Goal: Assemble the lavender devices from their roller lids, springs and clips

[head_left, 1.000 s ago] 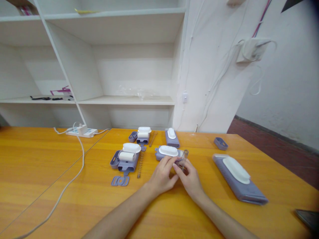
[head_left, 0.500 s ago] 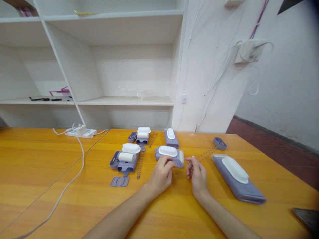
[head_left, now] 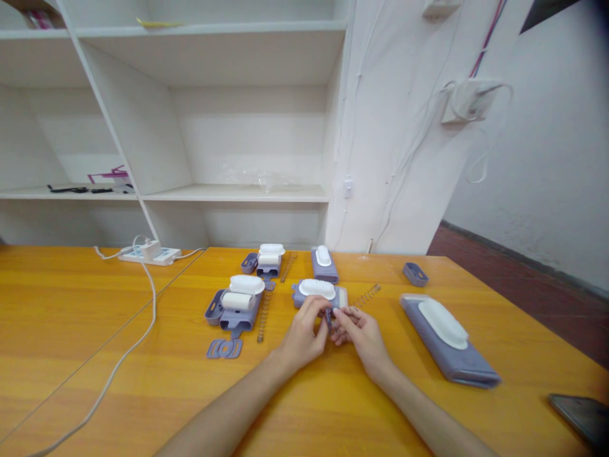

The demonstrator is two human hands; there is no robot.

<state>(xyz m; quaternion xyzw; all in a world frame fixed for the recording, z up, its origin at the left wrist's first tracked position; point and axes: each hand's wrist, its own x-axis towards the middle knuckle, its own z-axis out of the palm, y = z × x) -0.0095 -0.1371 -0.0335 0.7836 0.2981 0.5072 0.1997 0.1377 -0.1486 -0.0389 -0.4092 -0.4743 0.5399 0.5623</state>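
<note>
My left hand (head_left: 304, 330) pinches a small purple piece (head_left: 328, 315) just in front of a purple case with a white brush top (head_left: 318, 291). My right hand (head_left: 360, 333) meets it from the right, fingers closed on the near end of a long thin metal spring (head_left: 365, 297). The spring runs up and to the right, over the orange table (head_left: 95, 317). Both hands are close together, fingertips touching around the small piece.
More purple-and-white sets lie to the left (head_left: 236, 303) and behind (head_left: 268, 259), with loose springs (head_left: 262, 315) and a flat purple plate (head_left: 224, 348). A large purple block (head_left: 447, 339) lies right, a small purple cap (head_left: 415, 274) beyond it. A white cable (head_left: 137, 324) and power strip (head_left: 150, 255) sit left.
My right hand pulled the spring out to the right, then came back to the left hand. The hands now meet at the small purple piece, the spring trailing right.
</note>
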